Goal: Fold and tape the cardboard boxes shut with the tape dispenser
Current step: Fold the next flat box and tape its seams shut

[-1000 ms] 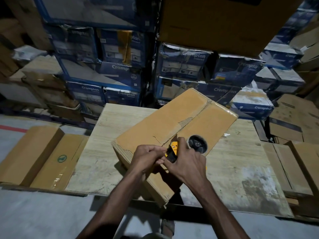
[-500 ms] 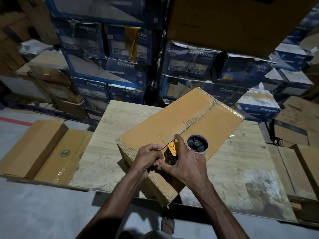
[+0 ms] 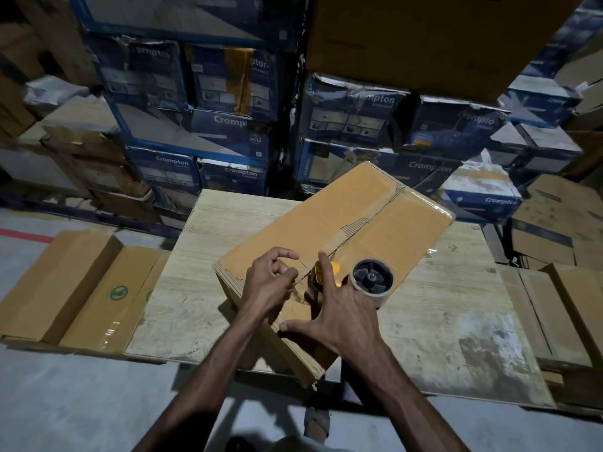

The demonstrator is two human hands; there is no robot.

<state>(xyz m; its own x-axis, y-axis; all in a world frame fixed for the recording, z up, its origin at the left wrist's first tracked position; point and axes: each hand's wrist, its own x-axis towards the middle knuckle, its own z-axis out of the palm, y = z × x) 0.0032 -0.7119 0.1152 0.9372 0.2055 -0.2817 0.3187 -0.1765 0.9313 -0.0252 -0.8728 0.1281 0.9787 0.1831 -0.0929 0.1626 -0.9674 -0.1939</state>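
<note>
Your left hand [image 3: 270,283] pinches the clear tape strip [image 3: 295,292] at the yellow-and-black tape dispenser [image 3: 372,277]. Your right hand [image 3: 346,316] lies spread over the dispenser, atop the brown cardboard box [image 3: 326,216] on the pale wooden worktop [image 3: 456,321].

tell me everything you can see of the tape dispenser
The tape dispenser has a yellow body and a dark spoked hub carrying a roll of clear tape. It is at the near end of the cardboard box top. The right hand covers its handle, index finger along the yellow part; the left hand pinches the clear tape drawn out from it.
</note>
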